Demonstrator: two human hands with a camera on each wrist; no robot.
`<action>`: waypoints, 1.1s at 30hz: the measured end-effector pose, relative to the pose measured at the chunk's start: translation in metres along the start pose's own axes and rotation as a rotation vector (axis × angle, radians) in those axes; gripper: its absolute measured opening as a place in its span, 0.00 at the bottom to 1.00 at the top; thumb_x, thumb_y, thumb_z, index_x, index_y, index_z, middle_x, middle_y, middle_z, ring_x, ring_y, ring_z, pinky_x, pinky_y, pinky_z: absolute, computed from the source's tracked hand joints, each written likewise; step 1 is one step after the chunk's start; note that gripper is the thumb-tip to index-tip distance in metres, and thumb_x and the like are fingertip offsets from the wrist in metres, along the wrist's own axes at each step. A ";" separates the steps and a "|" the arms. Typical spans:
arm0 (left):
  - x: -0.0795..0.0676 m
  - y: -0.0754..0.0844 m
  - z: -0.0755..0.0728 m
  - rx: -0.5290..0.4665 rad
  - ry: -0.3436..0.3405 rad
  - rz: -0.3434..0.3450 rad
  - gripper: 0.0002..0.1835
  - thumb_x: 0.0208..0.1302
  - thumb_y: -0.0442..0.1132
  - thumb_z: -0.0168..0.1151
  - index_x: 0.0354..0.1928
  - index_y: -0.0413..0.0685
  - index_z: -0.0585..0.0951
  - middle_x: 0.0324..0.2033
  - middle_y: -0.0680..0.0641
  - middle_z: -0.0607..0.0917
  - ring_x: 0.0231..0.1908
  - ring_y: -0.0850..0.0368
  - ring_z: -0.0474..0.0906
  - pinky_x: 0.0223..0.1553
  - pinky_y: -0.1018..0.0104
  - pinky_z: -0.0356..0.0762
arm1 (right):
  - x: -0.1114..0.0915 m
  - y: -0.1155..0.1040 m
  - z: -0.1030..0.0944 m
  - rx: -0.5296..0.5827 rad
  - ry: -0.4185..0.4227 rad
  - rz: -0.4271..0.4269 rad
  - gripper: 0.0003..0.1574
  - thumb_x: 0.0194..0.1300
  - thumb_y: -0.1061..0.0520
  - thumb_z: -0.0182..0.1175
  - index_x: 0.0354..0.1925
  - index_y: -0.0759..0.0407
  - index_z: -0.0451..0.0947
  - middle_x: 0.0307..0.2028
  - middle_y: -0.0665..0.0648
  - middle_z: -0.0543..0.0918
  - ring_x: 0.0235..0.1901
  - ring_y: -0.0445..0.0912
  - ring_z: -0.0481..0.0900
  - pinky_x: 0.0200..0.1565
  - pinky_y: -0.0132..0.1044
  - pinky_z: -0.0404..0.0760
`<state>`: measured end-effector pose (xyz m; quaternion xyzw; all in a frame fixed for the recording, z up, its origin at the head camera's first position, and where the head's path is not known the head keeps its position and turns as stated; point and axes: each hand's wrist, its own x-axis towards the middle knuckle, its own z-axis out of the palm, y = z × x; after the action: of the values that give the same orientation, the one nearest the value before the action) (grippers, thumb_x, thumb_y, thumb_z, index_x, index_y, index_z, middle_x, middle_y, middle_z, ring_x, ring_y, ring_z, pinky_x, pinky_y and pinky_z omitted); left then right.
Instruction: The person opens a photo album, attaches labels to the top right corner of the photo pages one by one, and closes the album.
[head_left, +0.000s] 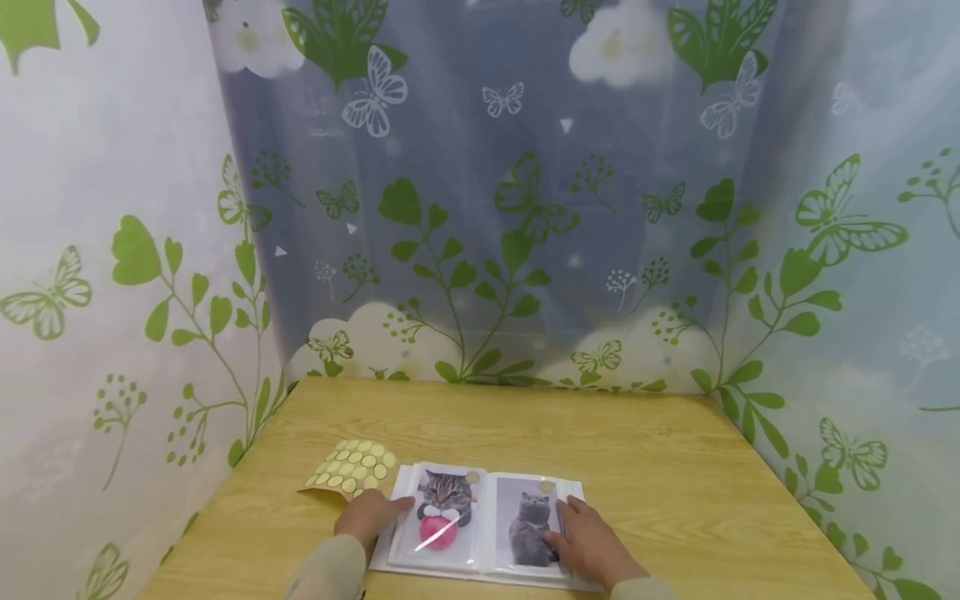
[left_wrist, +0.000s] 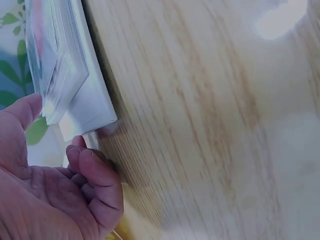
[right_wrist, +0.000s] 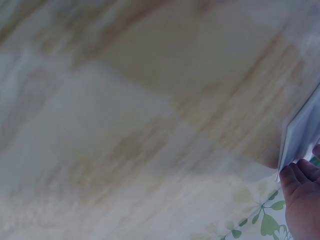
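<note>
A white photo album [head_left: 488, 525] lies spread on the table, with clear sleeves over its pages. The left page holds a picture of a tabby cat [head_left: 448, 493] with a pink ball, the right one a grey cat [head_left: 531, 529]. A small round sticker [head_left: 472, 477] sits at the upper right of the left picture, and another round sticker [head_left: 547, 486] on the right one. My left hand [head_left: 369, 517] holds the left edge, thumb over the pages and fingers curled by the cover's corner in the left wrist view. My right hand [head_left: 591, 542] grips the right edge, thumb on the page.
A curved sheet of round yellow stickers [head_left: 351, 467] lies just beyond my left hand. The wood-grain table [head_left: 675, 467] extends to patterned curtains [head_left: 480, 275] at the back and both sides.
</note>
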<state>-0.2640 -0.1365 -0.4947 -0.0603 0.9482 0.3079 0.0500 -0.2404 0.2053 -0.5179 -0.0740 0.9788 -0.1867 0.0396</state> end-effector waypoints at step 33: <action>-0.004 0.036 -0.040 -0.267 0.151 0.144 0.13 0.56 0.36 0.66 0.39 0.31 0.81 0.27 0.43 0.83 0.25 0.54 0.79 0.24 0.63 0.79 | 0.012 -0.026 0.013 0.087 0.071 -0.129 0.37 0.69 0.49 0.60 0.65 0.73 0.67 0.65 0.77 0.66 0.65 0.69 0.64 0.65 0.63 0.62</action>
<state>-0.2678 -0.1313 -0.4414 -0.0211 0.9017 0.4287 -0.0522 -0.2479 0.1750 -0.5211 -0.1285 0.9638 -0.2337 -0.0040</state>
